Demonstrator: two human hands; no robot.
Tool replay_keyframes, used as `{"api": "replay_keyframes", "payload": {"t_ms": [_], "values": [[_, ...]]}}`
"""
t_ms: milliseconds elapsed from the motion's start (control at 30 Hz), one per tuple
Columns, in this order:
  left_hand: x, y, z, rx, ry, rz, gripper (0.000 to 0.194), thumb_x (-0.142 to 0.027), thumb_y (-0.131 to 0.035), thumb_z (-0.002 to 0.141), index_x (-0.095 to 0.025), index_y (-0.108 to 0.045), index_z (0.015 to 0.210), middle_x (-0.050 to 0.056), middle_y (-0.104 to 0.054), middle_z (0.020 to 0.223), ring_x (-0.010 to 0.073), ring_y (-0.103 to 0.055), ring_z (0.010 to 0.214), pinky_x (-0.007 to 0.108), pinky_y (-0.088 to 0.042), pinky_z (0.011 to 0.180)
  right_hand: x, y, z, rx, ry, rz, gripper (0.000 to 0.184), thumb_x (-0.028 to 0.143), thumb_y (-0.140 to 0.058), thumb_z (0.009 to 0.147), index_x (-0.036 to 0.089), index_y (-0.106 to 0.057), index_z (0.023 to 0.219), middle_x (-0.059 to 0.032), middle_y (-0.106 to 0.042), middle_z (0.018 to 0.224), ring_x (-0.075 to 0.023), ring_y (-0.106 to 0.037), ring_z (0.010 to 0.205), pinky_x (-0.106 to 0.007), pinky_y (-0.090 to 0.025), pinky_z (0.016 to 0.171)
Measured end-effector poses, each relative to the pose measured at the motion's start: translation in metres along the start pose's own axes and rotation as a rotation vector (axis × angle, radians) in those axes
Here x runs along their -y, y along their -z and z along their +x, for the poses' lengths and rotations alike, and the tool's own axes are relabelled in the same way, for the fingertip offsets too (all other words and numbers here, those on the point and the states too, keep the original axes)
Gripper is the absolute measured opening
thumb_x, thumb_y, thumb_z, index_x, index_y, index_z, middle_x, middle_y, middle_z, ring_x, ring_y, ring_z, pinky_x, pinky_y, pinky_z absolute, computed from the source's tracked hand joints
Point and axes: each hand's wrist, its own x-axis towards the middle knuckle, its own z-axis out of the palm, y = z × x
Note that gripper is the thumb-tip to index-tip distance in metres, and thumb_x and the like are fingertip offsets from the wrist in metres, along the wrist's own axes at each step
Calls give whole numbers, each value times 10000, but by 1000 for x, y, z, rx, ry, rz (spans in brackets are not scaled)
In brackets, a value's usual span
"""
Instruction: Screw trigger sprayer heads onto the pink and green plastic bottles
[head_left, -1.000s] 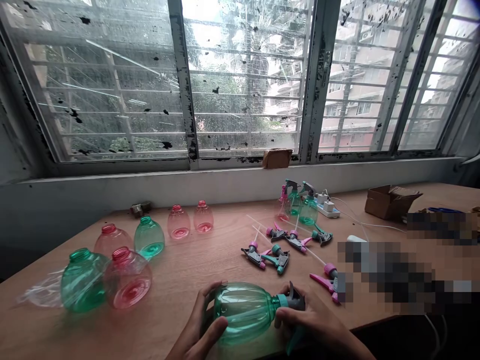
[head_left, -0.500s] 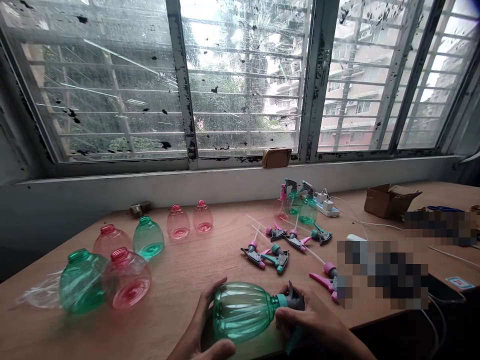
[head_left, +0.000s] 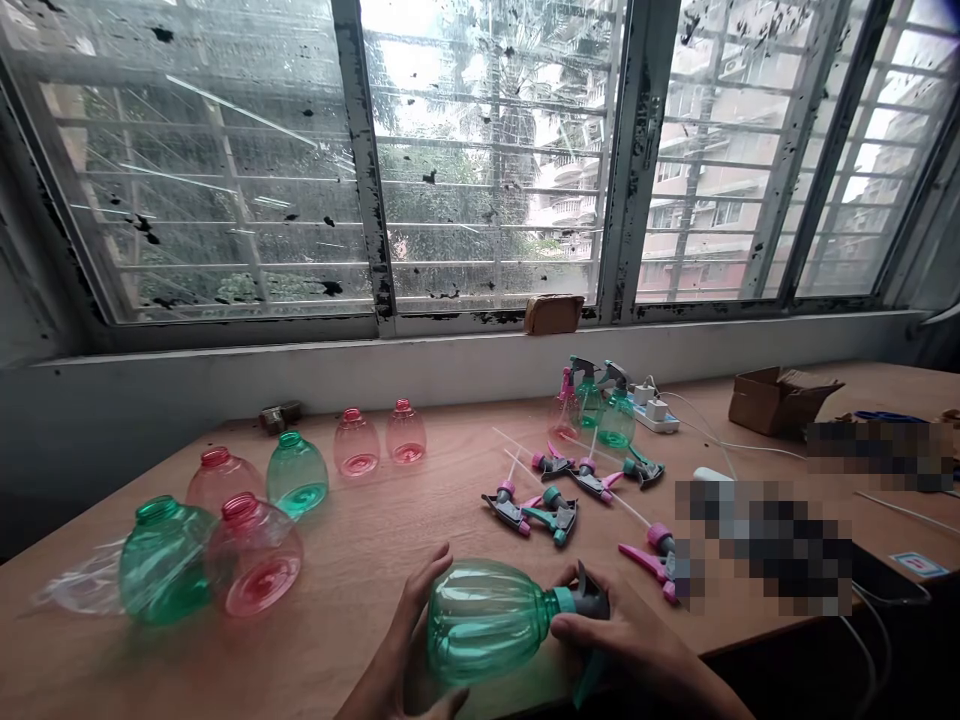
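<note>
A transparent green spray bottle [head_left: 487, 620] lies on its side in the air near the table's front edge, its base to the left. My right hand [head_left: 592, 620] grips the grey and teal trigger head [head_left: 589, 598] at the bottle's neck, thumb on the near side. Around the base, my left hand [head_left: 405, 640] is open, with fingers beyond the bottle's upper edge and thumb below it. Contact between the left fingertips and the bottle is hard to make out. Loose trigger sprayers with straws, including a teal and grey one [head_left: 555, 515], lie beyond my right hand.
Pink bottles [head_left: 255, 555] and green bottles [head_left: 165, 560] without tops stand at the left beside a clear plastic bag [head_left: 86, 580]. Fitted spray bottles [head_left: 616, 415] stand at the back near a power strip [head_left: 660, 420]. A cardboard box [head_left: 780, 400] and blurred-out items lie right.
My left thumb has come off the bottle's side and dropped below it, and the left fingers have spread. My right hand stays on the trigger head. The bottle has turned slightly.
</note>
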Motion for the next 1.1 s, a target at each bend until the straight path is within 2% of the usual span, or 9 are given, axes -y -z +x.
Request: {"api": "replay_keyframes", "payload": {"t_ms": [133,200,300,367,500,667,867,1033,1100], "values": [[6,-2,0,-19,35,-76,780,-573,-721,826,-398,-356,1492,68,-273,1671,360,-221,1533,563,-162,1239,0,0,-1,-6,-5,2,453,453,-870,724,172,-569,914,27,-705,582,-153,-640,520,-207,-472,494],[6,0,1,-4,73,-108,713,-621,-659,850,-394,-393,1472,75,-270,1674,379,-228,1528,589,-205,1221,1,-1,-2,-5,-6,7,445,443,-868,729,170,-570,916,28,-705,579,-151,-638,515,-207,-472,495],[0,1,1,-33,70,-122,480,-568,-536,952,-393,-489,1397,64,-316,1656,349,-282,1516,532,-310,1196,3,-1,-3,6,-8,23,445,441,-872,724,169,-568,903,27,-706,581,-149,-635,516,-207,-474,497],[-3,1,0,-48,79,-136,466,-499,-586,955,-426,-472,1401,30,-314,1657,311,-282,1521,469,-333,1197,3,-1,-3,9,-3,35,436,433,-872,729,167,-569,895,29,-705,589,-144,-632,526,-206,-476,508],[-3,6,-1,-15,113,-44,709,-446,-708,891,-457,-345,1499,-17,-193,1698,285,-122,1563,496,-177,1251,2,0,-1,10,9,76,435,436,-869,731,175,-564,900,40,-695,577,-142,-622,519,-212,-478,512],[-4,10,0,12,116,145,782,-408,-748,860,-484,-328,1515,-57,-177,1702,326,-62,1566,566,-45,1253,1,2,1,16,30,96,454,481,-866,714,175,-567,867,14,-709,574,-151,-618,496,-224,-474,489],[-18,1,-5,32,160,-87,700,-404,-681,922,-521,-311,1505,-86,-268,1675,283,-224,1542,465,-165,1268,5,-1,-1,-31,26,34,450,473,-875,703,182,-571,863,21,-706,580,-166,-636,520,-239,-499,509],[-8,2,-1,-30,123,-208,534,-509,-643,920,-500,-468,1424,-44,-348,1648,302,-237,1536,463,-291,1225,4,0,-3,-12,7,58,450,466,-876,707,179,-568,868,23,-697,583,-158,-623,531,-235,-489,518],[-2,3,2,-93,79,-275,659,-513,-702,876,-542,-382,1452,-38,-370,1638,305,-266,1527,481,-310,1215,2,1,-3,16,-14,78,455,461,-872,719,174,-570,901,22,-696,599,-157,-623,549,-233,-486,529]]}}
